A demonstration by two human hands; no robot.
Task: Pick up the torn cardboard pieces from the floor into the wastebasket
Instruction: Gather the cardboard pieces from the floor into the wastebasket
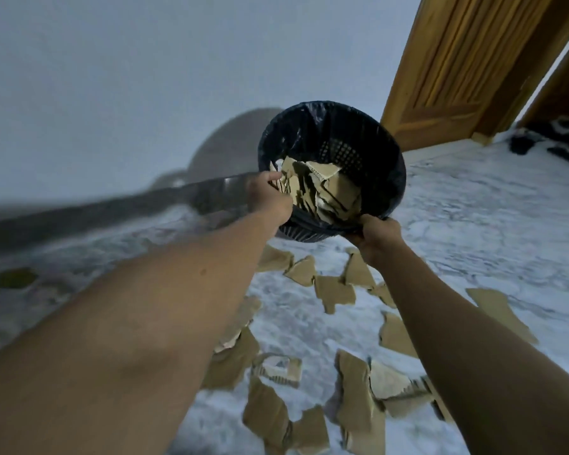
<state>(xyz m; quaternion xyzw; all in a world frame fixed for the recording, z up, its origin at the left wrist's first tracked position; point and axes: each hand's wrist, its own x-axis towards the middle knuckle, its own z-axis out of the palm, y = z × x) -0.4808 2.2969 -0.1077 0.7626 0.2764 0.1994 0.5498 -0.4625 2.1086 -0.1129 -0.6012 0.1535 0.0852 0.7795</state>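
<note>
A dark wastebasket (383, 156) with a black liner is tilted toward me, lifted off the floor. Several torn cardboard pieces (326, 188) lie inside it. My right hand (376, 236) grips its near rim from below. My left hand (268, 195) reaches over the left rim, fingers curled around cardboard pieces at the basket's mouth. More torn cardboard pieces (334, 292) are scattered on the pale marbled floor (467, 224) below and between my arms.
A wooden door (457, 60) stands open at the upper right, with dark cloth (559, 139) on the floor beside it. A pale wall (112, 77) runs along the left with a dark baseboard (79, 215). One cardboard piece (14, 277) lies far left.
</note>
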